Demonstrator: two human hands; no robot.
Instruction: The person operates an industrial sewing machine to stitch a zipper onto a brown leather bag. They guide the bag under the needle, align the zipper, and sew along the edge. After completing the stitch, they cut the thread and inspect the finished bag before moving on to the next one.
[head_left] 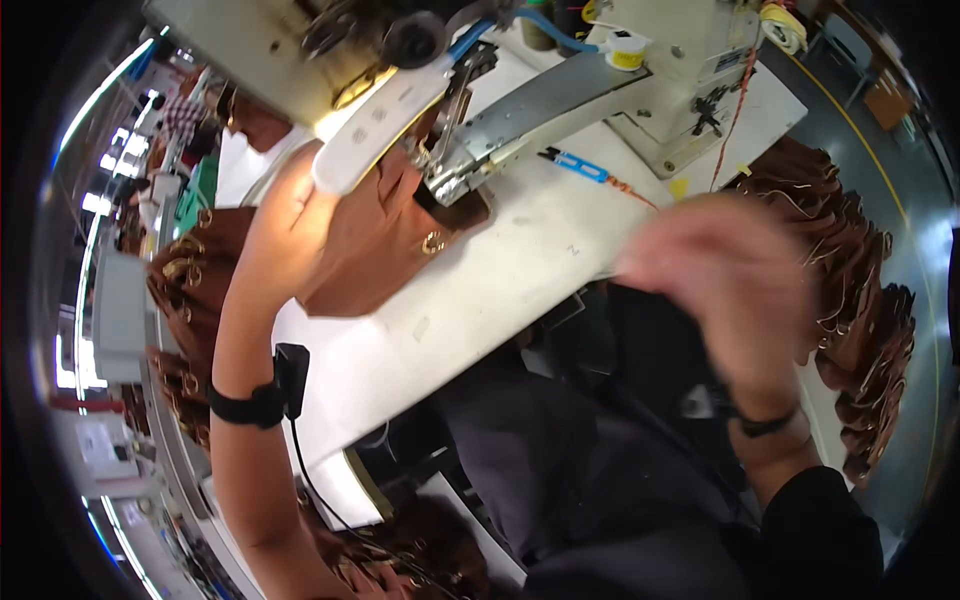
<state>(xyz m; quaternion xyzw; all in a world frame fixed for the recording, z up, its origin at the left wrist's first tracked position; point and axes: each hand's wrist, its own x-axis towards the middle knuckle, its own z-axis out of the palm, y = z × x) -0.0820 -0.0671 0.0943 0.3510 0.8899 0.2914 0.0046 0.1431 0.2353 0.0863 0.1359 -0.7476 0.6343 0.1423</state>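
White worktable [470,300] fills the centre, tilted in the fisheye view so its long edge runs from about 7 o'clock up to 2 o'clock; workshop with bright windows curves along the 9 o'clock rim. Cream sewing machine [690,70] sits at 12 to 1 o'clock, its metal arm [540,115] slanting down toward 8 o'clock to the needle area. Brown leather piece [370,250] lies flat on the table under that needle end, long axis roughly 1 o'clock to 7 o'clock, upper end tucked under the machine foot, small gold ring fitting [433,243] on its right edge. Left hand [300,215] rests on the piece's left side, pressing it down; strong lamp glare washes it out, so fingers cannot be told as spread or closed, no clamped hold visible. White lamp bar [375,125] crosses just above that hand. Black wrist strap [255,400] with a small box and cable on the left forearm. Right hand [720,270] is in the air at 3 o'clock, off the table edge, motion-blurred; grip cannot be told, nothing seen in it. Blue-handled snips [578,165] lie on the table at 1 o'clock, pointing toward 4 o'clock. Heap of brown leather pieces [850,270] with gold fittings stacked at 3 o'clock; another heap [180,280] at 9 o'clock beside the left arm. No bins distinguishable; both heaps look loose.
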